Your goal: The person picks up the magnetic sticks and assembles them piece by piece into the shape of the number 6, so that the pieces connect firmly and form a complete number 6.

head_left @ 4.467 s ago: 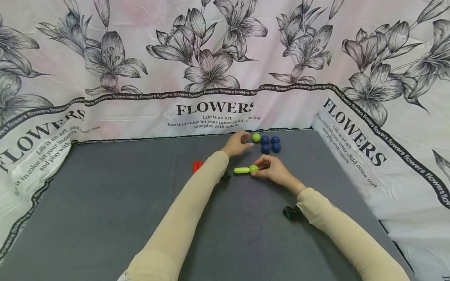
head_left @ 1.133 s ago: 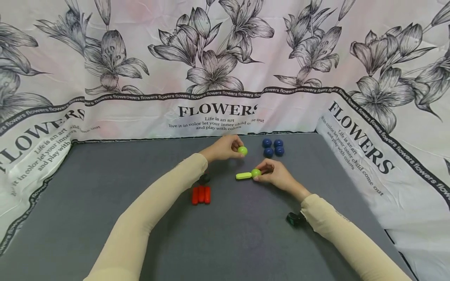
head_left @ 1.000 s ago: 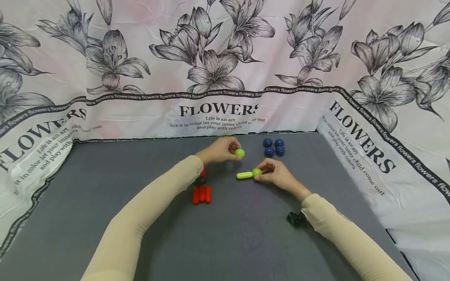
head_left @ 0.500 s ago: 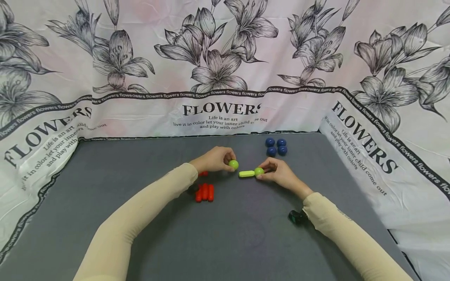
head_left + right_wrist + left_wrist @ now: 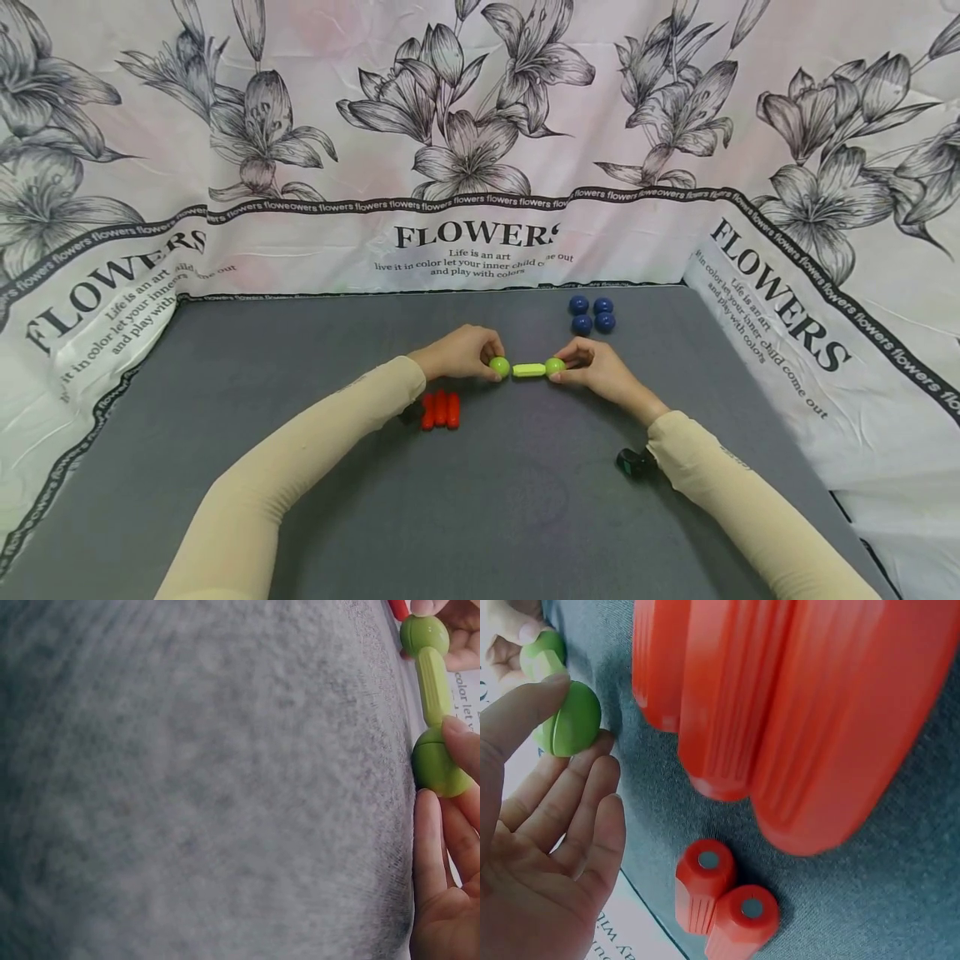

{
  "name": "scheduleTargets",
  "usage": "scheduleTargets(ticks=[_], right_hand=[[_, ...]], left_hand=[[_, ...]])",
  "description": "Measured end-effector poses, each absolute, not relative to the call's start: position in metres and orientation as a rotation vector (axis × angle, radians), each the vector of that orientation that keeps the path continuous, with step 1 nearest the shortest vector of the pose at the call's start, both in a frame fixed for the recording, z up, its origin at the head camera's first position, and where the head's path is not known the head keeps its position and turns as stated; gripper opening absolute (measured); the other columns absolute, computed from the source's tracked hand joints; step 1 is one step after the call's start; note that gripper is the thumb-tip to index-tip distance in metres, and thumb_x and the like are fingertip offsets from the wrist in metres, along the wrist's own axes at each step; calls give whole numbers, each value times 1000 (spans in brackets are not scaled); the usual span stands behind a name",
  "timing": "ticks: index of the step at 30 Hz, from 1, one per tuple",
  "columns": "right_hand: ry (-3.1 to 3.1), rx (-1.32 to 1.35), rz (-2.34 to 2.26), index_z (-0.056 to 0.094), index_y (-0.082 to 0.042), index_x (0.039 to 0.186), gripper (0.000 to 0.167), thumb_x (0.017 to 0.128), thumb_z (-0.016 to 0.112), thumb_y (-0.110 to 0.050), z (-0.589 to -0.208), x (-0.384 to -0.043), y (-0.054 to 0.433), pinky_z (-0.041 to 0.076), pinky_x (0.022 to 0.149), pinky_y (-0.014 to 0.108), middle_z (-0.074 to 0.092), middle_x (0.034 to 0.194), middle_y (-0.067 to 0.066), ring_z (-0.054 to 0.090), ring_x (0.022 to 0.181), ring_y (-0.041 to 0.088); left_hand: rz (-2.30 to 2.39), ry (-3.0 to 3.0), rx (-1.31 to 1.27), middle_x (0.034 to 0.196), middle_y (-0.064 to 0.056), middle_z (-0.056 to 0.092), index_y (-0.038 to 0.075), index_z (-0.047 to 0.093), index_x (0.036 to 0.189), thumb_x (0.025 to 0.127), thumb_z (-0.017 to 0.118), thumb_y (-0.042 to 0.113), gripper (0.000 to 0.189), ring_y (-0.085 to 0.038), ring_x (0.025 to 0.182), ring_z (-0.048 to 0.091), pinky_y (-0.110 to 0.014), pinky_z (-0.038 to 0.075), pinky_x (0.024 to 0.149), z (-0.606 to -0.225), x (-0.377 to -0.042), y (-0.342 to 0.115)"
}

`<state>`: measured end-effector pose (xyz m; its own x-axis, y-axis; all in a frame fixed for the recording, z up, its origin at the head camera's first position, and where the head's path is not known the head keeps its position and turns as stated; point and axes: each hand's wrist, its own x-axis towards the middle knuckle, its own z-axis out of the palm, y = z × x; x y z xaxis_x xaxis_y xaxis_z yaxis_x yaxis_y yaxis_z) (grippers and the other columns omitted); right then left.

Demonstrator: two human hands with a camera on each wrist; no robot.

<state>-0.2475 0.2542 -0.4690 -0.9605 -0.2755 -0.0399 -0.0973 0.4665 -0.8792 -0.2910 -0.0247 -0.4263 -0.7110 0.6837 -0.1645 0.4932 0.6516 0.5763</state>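
Observation:
Between thumb and fingertips, my left hand [image 5: 462,352] pinches a green ball [image 5: 499,367], right at the left end of a short yellow-green ridged rod [image 5: 529,370]. At the rod's other end sits a second green ball [image 5: 555,367], pinched by my right hand [image 5: 598,372]. Ball, rod and ball form a straight line across the table in the head view. The right wrist view shows the rod [image 5: 433,686] running from the near ball [image 5: 435,763] to the far one [image 5: 424,636]. A seam circles the left hand's ball [image 5: 577,720] in the left wrist view.
Several red rods [image 5: 441,410] lie side by side below my left wrist. Two more red rods [image 5: 727,907], with grey metal discs in their ends, show in the left wrist view. Several dark blue balls [image 5: 591,315] stand grouped near the table's back edge, before the floral cloth [image 5: 465,250].
My left hand has taken the green ball from beside the blue balls and brought it left and nearer, down to the rod's free end. The right hand keeps its hold with little movement.

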Motion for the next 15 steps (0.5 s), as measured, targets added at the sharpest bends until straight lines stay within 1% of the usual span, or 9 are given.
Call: scheduleTargets(ticks=[8,15], right_hand=[[2532,-327,-1509,69,-9,106,34,79,84,-23,-469,-248,254,53,82,20,73,108,13,68,94,9],[2536,-314,-1501,69,-8,107,35,80,84,-24,-469,-248,253,52,81,20,73,109,14,67,94,9]], left_hand=[[701,2515,942,103,-3,72,11,66,107,82,83,24,33,-12,93,66,-24,55,86,-430,-288,-20],[709,2521,938,103,-4,72,10,66,108,82,83,22,33,-13,93,66,-26,55,87,-430,-284,-20]])
